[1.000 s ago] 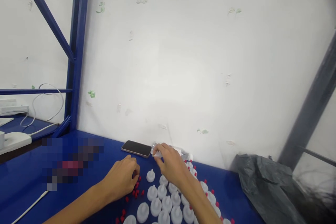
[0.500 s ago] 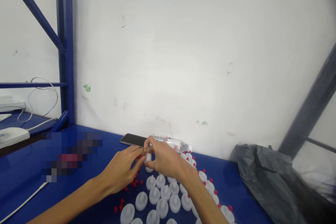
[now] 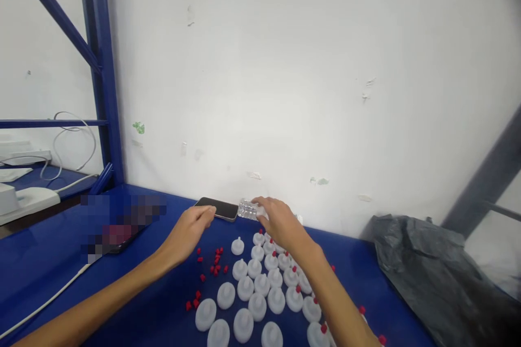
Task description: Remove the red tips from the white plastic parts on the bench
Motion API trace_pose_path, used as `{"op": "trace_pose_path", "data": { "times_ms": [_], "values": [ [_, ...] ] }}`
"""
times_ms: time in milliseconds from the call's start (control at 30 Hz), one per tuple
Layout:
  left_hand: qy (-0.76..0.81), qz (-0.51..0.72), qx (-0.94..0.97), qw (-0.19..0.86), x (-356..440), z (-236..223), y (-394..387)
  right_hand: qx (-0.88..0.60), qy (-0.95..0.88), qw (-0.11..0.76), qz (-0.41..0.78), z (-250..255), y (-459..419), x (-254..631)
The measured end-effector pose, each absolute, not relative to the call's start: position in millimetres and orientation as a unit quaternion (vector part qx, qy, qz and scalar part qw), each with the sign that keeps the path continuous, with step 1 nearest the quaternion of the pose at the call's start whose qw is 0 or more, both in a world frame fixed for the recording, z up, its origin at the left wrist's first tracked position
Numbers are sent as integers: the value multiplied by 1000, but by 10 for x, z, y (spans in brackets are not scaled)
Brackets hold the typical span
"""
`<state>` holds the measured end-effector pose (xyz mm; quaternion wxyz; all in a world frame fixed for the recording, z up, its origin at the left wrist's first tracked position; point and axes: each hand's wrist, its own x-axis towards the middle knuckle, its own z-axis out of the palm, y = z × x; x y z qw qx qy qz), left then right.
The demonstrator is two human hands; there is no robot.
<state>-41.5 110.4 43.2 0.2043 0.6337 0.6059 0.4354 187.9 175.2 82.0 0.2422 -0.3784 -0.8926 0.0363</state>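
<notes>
My left hand (image 3: 191, 230) hovers left of the white spouted lids, its thumb and fingers pressed together; whatever may lie between them is hidden. Over a clear plastic bottle (image 3: 246, 209) my right hand (image 3: 280, 225) is curled, with a white spouted lid (image 3: 261, 212) apparently between thumb and fingers, partly covered. A lone uncapped lid (image 3: 237, 246) stands below the hands. Small red caps (image 3: 217, 260) lie scattered to its left. Several uncapped lids (image 3: 257, 306) stand in rows nearer me, and lids with red caps (image 3: 294, 298) stand along the right side.
A black phone (image 3: 220, 209) lies by the wall beside the bottle. A crumpled grey plastic bag (image 3: 423, 260) rests on the right of the blue table (image 3: 158, 309). Blue frame posts, a white cable (image 3: 49, 299) and a blurred-out dark object are at the left.
My hands were together around a white lid and have parted. The left moved left and the right moved right, over the bottle. The view has shifted slightly.
</notes>
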Motion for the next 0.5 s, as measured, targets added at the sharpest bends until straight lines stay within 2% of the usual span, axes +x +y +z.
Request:
{"op": "trace_pose_path", "data": {
  "times_ms": [67, 167, 500],
  "values": [
    [627, 402, 657, 118, -405, 405, 1067, -392, -885, 248, 37, 765, 1822, 1924],
    [638, 337, 690, 53, -369, 327, 1035, -397, -883, 246, 46, 694, 1816, 1862],
    [652, 222, 725, -9, -398, 238, 1073, -406, -897, 169, 40, 649, 1706, 1750]
  ]
}}
